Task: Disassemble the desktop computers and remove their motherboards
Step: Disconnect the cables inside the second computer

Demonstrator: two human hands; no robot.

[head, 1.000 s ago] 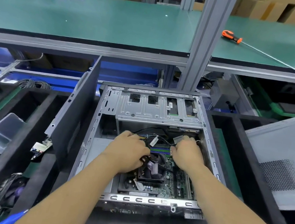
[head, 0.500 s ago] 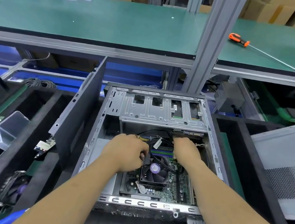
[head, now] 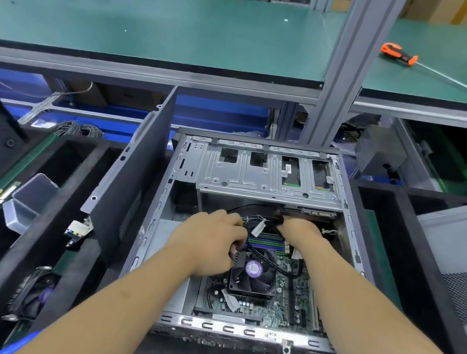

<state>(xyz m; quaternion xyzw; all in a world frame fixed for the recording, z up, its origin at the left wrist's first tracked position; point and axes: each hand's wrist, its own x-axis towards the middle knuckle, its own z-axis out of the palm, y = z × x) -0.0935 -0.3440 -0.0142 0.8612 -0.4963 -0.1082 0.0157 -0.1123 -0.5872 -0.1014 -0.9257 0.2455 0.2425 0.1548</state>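
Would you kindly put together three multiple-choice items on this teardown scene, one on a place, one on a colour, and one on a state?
1. Where does the screwdriver lie?
A. on the green shelf, to the right of the grey post
B. inside the computer case
C. in the left foam tray

2. What colour is the round sticker at the hub of the CPU fan?
A. yellow
B. purple
C. red

3. What is the state of the motherboard?
A. lifted out onto the shelf
B. held up by both hands
C. still lying inside the computer case

Answers: 1 A, its orange and black handle rests on the green shelf, beyond the post. 2 B, the hub label shows purple. 3 C, the board lies flat in the open case while the left hand and right hand work at the cables above it.
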